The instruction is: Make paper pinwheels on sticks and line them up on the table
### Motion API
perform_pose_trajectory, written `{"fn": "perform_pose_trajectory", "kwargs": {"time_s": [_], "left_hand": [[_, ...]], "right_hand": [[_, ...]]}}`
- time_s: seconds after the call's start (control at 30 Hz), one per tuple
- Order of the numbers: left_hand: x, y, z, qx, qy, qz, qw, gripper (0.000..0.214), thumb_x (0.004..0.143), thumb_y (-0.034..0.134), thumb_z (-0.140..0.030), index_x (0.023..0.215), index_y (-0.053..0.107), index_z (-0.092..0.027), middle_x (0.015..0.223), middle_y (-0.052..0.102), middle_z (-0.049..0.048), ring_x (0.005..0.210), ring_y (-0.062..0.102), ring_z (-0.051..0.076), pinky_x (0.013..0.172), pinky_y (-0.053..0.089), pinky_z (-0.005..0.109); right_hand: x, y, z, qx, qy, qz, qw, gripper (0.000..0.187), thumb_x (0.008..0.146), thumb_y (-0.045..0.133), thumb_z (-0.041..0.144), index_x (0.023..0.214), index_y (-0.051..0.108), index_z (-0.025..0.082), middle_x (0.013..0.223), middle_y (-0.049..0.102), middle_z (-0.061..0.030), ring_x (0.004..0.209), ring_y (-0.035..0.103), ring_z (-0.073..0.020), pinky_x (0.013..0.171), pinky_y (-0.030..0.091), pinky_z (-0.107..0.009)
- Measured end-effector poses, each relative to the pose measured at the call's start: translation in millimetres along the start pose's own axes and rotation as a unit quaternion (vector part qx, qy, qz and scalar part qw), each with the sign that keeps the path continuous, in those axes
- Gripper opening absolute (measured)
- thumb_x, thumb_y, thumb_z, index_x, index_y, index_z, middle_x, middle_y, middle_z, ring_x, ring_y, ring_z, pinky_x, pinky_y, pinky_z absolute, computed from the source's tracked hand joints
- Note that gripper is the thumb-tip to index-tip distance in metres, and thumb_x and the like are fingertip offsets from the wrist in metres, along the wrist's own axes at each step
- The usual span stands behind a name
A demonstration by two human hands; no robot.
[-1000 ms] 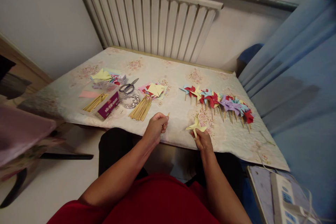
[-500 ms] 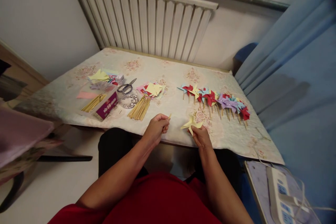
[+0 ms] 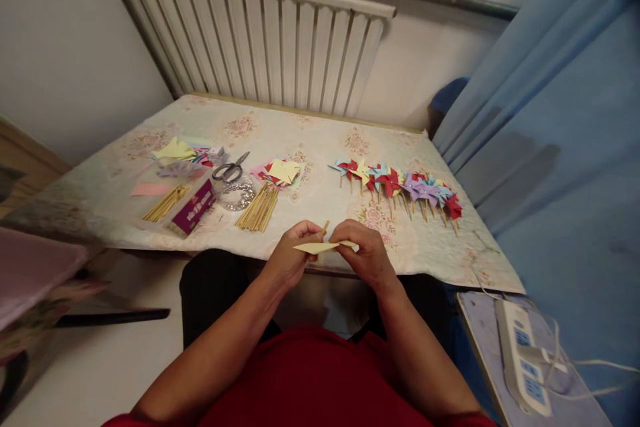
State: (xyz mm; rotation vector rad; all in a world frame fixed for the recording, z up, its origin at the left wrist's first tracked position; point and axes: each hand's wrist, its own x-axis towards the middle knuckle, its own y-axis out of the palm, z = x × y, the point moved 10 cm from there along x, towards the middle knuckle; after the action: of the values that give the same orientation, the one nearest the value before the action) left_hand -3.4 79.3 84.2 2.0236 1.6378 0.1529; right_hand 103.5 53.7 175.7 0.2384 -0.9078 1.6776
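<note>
Over the table's front edge, my left hand (image 3: 296,249) is closed on a short wooden stick (image 3: 325,227), whose tip pokes up between the two hands. My right hand (image 3: 364,250) pinches a pale yellow paper pinwheel (image 3: 317,248), seen nearly edge-on and reaching across to the left fingers. Whether the stick touches the paper I cannot tell. Beyond my left hand lie a bundle of wooden sticks (image 3: 257,209) and a stack of cut paper pieces (image 3: 284,172). Finished pinwheels (image 3: 390,181) in several colours lie in a row beyond my right hand.
Scissors (image 3: 231,168) rest on a round clear container of pins (image 3: 239,194). Beside it stand a purple-labelled box (image 3: 193,208) and more folded paper (image 3: 176,149). A radiator (image 3: 250,40) is behind the table; a power strip (image 3: 523,353) lies at lower right.
My right hand has moved left and turned, bringing the yellow pinwheel up to the stick in my left hand. The view has shifted slightly to the right.
</note>
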Motion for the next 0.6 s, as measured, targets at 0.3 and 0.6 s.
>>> {"fn": "perform_pose_trajectory", "kwargs": {"time_s": [0.3,0.6], "left_hand": [[-5.1,4.6,-4.2,-0.006,0.000,0.000,1.000,0.013,0.059,0.066,-0.015,0.069,0.058,-0.016,0.053,0.051,-0.0033,0.045,0.041,0.005,0.046,0.025,0.019],[-6.7,7.1,-5.2,0.017,0.007,0.011,1.000,0.011,0.064,0.065,-0.017,0.071,0.056,-0.016,0.051,0.049,-0.0045,0.046,0.039,0.005,0.046,0.024,0.019]], "right_hand": [[-9.2,-4.1,0.1,-0.109,-0.063,-0.075,0.989,0.016,0.086,0.055,0.012,0.091,0.065,0.024,0.083,0.066,-0.0039,0.080,0.061,-0.0176,0.072,0.048,-0.032],[-11.0,-6.8,3.5,-0.141,-0.084,-0.107,0.981,0.015,0.086,0.056,0.012,0.091,0.065,0.023,0.085,0.066,-0.0045,0.079,0.061,-0.0172,0.069,0.049,-0.032]]}}
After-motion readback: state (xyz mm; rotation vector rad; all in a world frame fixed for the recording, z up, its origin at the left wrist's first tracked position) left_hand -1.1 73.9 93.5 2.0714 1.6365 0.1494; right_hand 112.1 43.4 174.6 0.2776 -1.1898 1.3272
